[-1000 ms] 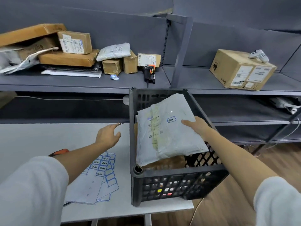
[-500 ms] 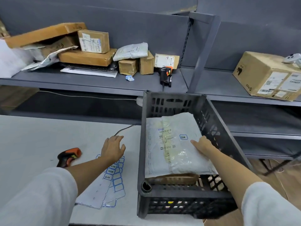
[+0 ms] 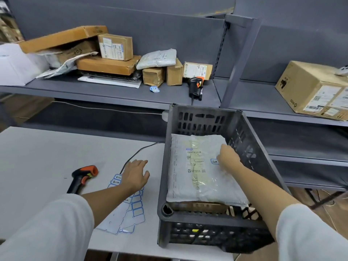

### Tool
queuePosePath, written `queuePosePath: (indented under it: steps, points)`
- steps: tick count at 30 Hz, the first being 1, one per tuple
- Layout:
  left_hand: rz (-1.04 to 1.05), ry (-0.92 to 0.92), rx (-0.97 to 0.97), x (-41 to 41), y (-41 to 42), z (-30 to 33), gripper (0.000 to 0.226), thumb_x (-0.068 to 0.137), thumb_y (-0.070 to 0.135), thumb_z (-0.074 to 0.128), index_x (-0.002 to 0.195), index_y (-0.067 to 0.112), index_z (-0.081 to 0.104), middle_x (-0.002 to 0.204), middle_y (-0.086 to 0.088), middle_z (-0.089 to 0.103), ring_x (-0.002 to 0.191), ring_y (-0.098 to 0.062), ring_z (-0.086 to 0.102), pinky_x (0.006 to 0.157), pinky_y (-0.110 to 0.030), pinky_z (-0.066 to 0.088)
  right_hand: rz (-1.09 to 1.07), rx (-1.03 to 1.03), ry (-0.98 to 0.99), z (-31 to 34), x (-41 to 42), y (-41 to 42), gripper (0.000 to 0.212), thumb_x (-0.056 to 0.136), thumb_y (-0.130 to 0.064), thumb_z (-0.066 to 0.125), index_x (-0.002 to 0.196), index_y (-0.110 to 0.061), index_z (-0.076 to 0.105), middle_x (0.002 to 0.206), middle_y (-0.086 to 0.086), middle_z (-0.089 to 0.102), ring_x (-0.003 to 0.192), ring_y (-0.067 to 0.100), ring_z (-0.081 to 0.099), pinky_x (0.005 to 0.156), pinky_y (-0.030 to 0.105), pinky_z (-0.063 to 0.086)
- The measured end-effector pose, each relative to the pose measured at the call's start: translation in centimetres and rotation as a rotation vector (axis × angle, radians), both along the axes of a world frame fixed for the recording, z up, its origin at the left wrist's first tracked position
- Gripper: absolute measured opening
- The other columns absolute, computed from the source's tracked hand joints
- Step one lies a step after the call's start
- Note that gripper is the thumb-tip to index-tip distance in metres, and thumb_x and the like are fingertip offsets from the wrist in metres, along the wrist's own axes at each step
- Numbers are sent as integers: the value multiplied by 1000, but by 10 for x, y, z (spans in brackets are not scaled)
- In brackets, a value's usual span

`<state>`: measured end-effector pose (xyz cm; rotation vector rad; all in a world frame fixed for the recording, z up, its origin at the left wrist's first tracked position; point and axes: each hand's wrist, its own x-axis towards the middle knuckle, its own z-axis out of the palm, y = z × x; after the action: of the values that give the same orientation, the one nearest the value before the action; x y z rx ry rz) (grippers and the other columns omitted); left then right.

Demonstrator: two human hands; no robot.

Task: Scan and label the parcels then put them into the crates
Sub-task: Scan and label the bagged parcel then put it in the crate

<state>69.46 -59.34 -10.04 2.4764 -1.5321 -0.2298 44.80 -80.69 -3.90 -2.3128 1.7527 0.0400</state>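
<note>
Now lying flat inside the crate (image 3: 250, 147) on a brown box, no more tilted: grey parcel (image 3: 197, 178), with right hand (image 3: 228, 159) resting on it, fingers relaxed. Hovering loosely open over the label sheet (image 3: 130, 210): left hand (image 3: 136, 176). Waiting farther on the shelf (image 3: 113, 93): more parcels, with free table between.

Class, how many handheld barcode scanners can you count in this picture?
2. One barcode scanner lies on the white table, left of the left hand. Another stands on the grey shelf behind the crate.
</note>
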Motion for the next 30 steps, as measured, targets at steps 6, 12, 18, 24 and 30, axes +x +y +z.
queuePosePath:
  steps: [6, 12, 18, 24, 30]
  points:
    - [144, -41, 40, 10, 41, 14, 48, 97, 33, 40, 141, 14, 41, 139, -6, 49, 129, -22, 39, 114, -33, 17, 314, -79, -188, 56, 88, 30, 39, 95, -13, 42, 132, -3, 45, 130, 17, 51, 115, 34, 52, 86, 37, 44]
    - [378, 24, 4, 22, 120, 21, 48, 95, 34, 45, 138, 14, 45, 139, -9, 48, 129, -28, 39, 111, -33, 24, 743, -75, -56, 81, 188, 106, 38, 97, -22, 45, 130, -4, 51, 133, 18, 49, 119, 35, 49, 97, 38, 42]
    - [572, 51, -15, 38, 211, 23, 40, 94, 28, 42, 128, 10, 53, 123, -8, 60, 117, -24, 49, 112, -35, 22, 1017, -4, 93, 76, 258, 213, 42, 94, -25, 47, 131, -8, 52, 135, 11, 52, 121, 31, 51, 99, 42, 45]
    - [779, 85, -70, 52, 313, 13, 48, 95, 33, 41, 138, 12, 46, 136, -7, 53, 127, -24, 46, 113, -34, 27, 1261, 100, 204, 35, 301, 337, 41, 96, -26, 45, 132, -6, 50, 137, 11, 50, 124, 32, 48, 96, 34, 41]
    - [973, 190, -64, 44, 426, -8, 32, 92, 30, 46, 114, 11, 62, 111, -11, 66, 107, -31, 59, 90, -37, 47, 1406, 275, 291, -32, 316, 459, 40, 95, -21, 45, 131, -4, 52, 137, 15, 50, 121, 32, 50, 95, 33, 43]
